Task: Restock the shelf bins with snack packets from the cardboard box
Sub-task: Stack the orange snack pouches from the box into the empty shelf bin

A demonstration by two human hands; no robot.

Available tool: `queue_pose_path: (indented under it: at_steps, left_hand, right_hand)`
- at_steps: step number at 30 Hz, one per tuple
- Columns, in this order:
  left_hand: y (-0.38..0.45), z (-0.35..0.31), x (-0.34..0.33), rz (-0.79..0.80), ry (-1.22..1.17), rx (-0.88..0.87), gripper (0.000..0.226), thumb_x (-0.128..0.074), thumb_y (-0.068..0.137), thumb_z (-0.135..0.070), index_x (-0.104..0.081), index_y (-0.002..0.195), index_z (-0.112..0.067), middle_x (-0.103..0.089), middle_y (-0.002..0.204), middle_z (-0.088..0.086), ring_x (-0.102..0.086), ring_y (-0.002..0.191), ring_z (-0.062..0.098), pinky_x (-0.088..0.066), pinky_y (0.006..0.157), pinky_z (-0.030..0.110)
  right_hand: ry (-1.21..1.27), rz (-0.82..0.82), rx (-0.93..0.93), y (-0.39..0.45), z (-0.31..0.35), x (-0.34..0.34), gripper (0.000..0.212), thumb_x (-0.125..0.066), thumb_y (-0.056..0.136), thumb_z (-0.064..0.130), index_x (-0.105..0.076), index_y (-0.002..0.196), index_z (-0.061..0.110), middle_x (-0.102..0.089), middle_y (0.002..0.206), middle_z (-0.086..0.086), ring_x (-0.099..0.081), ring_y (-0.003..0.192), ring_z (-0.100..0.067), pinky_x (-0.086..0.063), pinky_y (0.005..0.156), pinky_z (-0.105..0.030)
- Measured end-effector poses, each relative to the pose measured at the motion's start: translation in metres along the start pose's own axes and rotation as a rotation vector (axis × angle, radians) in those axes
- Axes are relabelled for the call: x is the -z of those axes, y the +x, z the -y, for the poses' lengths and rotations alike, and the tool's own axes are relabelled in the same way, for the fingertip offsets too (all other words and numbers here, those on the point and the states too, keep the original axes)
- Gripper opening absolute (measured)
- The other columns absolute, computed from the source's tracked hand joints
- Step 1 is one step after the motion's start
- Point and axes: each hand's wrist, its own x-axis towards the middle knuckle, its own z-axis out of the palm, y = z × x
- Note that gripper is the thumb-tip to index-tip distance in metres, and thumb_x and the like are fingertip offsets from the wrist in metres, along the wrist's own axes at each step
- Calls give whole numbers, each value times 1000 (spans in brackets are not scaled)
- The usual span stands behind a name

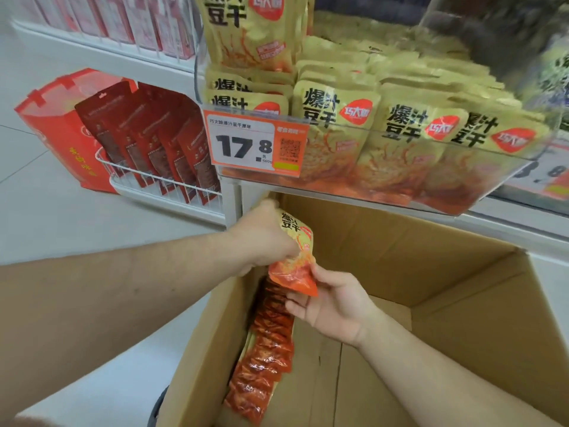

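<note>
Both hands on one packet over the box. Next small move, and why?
Probably lift the snack packet, which the left hand and right hand grip above the cardboard box, up into the clear shelf bin holding matching packets.

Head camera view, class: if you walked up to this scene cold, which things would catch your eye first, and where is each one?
The bold orange price tag reading 17.8 stands out first, clipped to the front of the clear shelf bin packed with yellow snack packets. Below it, the left hand and right hand hold one packet above the open cardboard box, where a row of packets lines its left wall.
</note>
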Motion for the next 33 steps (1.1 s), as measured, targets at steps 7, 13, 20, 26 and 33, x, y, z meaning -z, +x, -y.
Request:
queue_pose_path:
  at_steps: [7,13,20,26,33]
  left_hand:
    - [1,8,5,-79,334,-179,79,-67,79,-17,-29,145,-38,-59,108,1,-60,91,27,-52,69,33]
    - [16,11,3,-57,371,-164,80,-63,80,-12,-32,148,-41,-58,119,-3,-49,71,19,-31,46,13]
    - [15,10,5,-25,355,-162,81,-61,83,-10,-28,152,-36,-55,139,0,-51,77,19,-31,38,11]
    - [-6,9,11,58,149,-121,98,-74,81,-7,-17,155,-34,-58,128,3,-61,92,20,-50,60,23]
    - [-55,-10,13,148,-77,-47,97,-70,82,6,-21,153,-37,-60,115,9,-58,82,20,-45,55,25]
  right_hand:
    - [-484,-853,-29,105,-8,60,40,-72,78,33,-66,105,4,-61,78,-8,-53,58,-21,-39,50,-23]
    - [-653,-674,-244,174,-35,87,25,-68,85,33,-63,95,11,-67,93,-10,-64,73,-24,-53,63,-34]
    - [-714,-770,-212,117,-20,85,12,-59,93,11,-59,82,8,-65,88,-9,-61,75,-22,-49,65,-28]
    - [-420,-648,-120,2,-4,56,14,-59,94,5,-62,107,9,-69,81,-6,-59,65,-14,-42,52,-25]
    - [-427,-446,148,-134,27,-14,12,-60,96,12,-57,108,14,-76,92,-4,-63,81,-16,-41,64,-27]
